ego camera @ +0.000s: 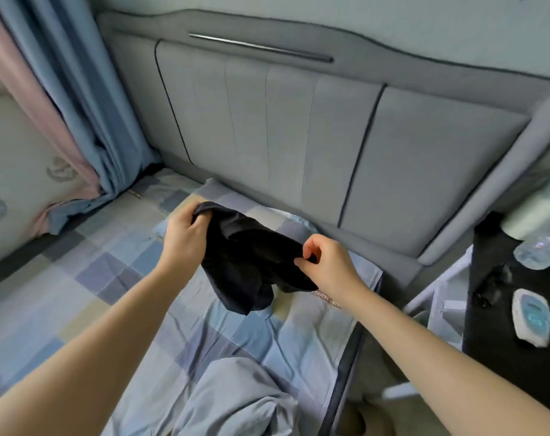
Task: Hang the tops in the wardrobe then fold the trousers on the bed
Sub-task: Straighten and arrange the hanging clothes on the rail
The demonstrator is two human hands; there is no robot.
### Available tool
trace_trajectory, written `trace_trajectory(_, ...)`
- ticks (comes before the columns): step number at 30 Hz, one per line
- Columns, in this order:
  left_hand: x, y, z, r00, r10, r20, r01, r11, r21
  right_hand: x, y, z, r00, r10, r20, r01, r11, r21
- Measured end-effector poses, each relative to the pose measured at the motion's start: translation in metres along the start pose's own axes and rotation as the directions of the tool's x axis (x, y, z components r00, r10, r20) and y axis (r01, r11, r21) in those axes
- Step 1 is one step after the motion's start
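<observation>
A dark, crumpled garment hangs in the air above the bed, which has a blue and grey checked sheet. My left hand grips its upper left edge with curled fingers. My right hand pinches its right edge between thumb and fingers. The cloth sags between the two hands and its lower end dangles just over the sheet. A light blue-grey garment lies rumpled on the bed near me. The wardrobe is out of view.
A grey padded headboard stands behind the bed. Blue and pink curtains hang at the left. At the right stands a dark bedside table holding a white remote-like device, a plastic bottle and a small black item.
</observation>
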State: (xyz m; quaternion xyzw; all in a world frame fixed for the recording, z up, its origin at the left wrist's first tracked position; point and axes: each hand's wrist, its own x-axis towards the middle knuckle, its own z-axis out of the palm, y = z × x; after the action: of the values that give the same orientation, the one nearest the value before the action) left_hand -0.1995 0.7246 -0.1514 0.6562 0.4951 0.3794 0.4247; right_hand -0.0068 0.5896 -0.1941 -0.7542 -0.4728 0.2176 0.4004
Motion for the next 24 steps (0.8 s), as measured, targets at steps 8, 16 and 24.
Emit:
trace_trajectory(8, -0.065, 0.142, -0.101, 0.960, 0.219, 0.174, -0.254, 0.944, 0.210, -0.084, -0.121, -0.127, 0.912, -0.258, -0.319, 0.158, 0.938, -0.308)
trace_trajectory(16, -0.158, 0.248, -0.151, 0.937, 0.288, 0.200, -0.236, 0.940, -0.246, -0.183, -0.190, -0.229, 0.898, -0.177, -0.402, 0.049, 0.950, -0.309)
trace_trajectory(24, -0.237, 0.319, -0.110, 0.698, 0.360, 0.619, -0.435, 0.900, -0.034, -0.286, -0.230, -0.303, 0.874, -0.017, -0.486, 0.005, 1.000, -0.026)
